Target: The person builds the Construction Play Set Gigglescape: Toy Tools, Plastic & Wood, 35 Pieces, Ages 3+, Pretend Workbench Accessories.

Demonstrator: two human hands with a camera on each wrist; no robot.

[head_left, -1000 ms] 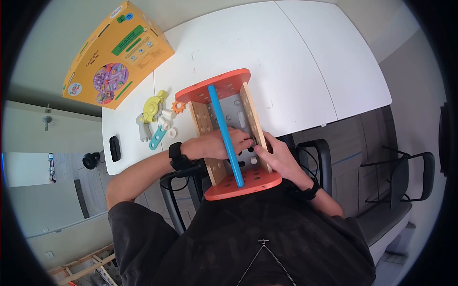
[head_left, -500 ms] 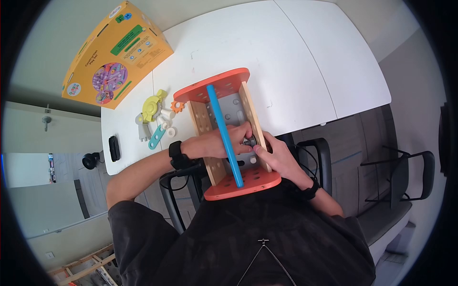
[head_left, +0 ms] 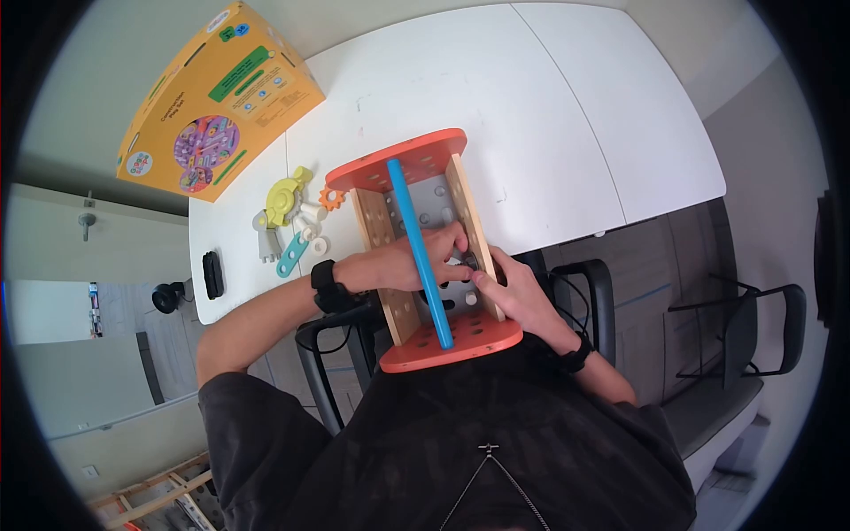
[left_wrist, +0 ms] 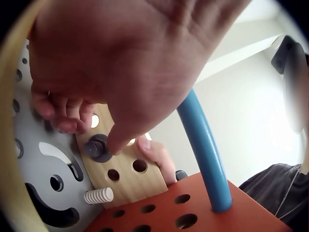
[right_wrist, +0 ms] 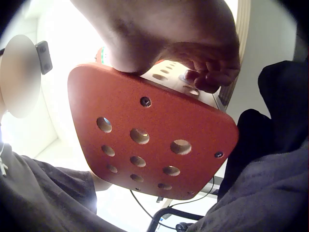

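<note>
A toy toolbox with red end panels (head_left: 450, 345), wooden sides and a blue rod (head_left: 413, 221) rests against the person's front. My left hand (head_left: 412, 264) reaches under the rod into it. In the left wrist view, its thumb touches a dark grey nut (left_wrist: 103, 152) around a bolt end at the inner face of the wooden side panel (left_wrist: 128, 176); the other fingers stand bent away from the nut. From outside, my right hand (head_left: 524, 299) grips that same panel, thumb over its edge and fingers behind. A white threaded bolt (left_wrist: 99, 195) sticks out of the grey perforated board (left_wrist: 36, 164).
Left on the white table (head_left: 443, 62) lie a yellow-green toy piece (head_left: 283, 199), an orange gear (head_left: 331, 198), a teal strip (head_left: 291, 257) and several white pieces. A yellow play-set box (head_left: 221, 106) stands behind them. A black case (head_left: 212, 276) lies near the left edge.
My left fingers rose from low inside the toolbox to the nut, held it, and now the index finger is lifted off while the thumb stays. The right hand keeps its place.
</note>
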